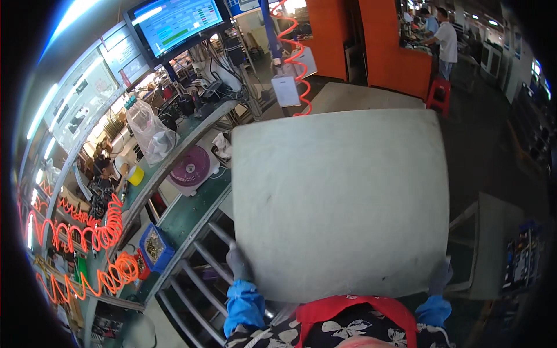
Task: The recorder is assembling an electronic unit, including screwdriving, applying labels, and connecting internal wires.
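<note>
A large, pale grey, nearly square panel with rounded corners fills the middle of the view, held up in front of my body. At its lower left edge, my left hand, in a grey glove below a blue sleeve, grips the side. The opposite edge is held by my right hand, also gloved and partly hidden behind the panel. Fingers of both hands are mostly out of sight behind it. The panel's underside does not show.
To the left runs a roller conveyor beside a green workbench with a blue bin of small parts and a purple round fixture. Orange coiled hoses hang there. A monitor stands above; a red stool is at far right.
</note>
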`<state>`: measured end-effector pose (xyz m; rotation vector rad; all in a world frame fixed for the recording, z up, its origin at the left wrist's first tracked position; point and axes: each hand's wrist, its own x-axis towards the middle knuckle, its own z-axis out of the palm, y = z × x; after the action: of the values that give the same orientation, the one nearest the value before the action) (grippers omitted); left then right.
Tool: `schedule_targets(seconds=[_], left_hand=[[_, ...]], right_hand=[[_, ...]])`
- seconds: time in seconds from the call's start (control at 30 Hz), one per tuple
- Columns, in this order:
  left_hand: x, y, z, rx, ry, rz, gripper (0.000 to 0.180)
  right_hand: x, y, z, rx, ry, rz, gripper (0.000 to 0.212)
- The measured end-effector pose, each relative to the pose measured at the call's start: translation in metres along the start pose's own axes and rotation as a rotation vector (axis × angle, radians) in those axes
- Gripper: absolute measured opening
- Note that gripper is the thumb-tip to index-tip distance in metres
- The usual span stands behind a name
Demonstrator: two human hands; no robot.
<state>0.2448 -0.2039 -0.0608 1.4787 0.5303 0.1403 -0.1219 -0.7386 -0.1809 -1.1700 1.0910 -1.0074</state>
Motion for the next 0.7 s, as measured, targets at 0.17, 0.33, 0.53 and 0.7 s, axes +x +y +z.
schedule_targets(seconds=[0.17, 0.33, 0.53, 0.7], left_hand=[[0.032, -0.047, 0.133, 0.284, -0.153, 0.496, 0.053], [0.03, -0.044, 0.248, 0.746, -0.378, 0.436, 0.051], [0.061, -0.077, 0.352, 0.866, -0.517, 0.513, 0.045], [0.058, -0.013, 0.432, 0.816, -0.371, 0.576, 0.055]], right_hand=[[0.057, 0.031, -0.076, 0.368, -0.013, 0.046, 0.047], [0.112, 0.011, -0.096, -0.027, 0.153, 0.084, 0.043], [0.164, -0.144, -0.006, -0.342, 0.066, 0.034, 0.04], [0.248, -0.157, 0.076, -0.278, -0.191, 0.144, 0.039]])
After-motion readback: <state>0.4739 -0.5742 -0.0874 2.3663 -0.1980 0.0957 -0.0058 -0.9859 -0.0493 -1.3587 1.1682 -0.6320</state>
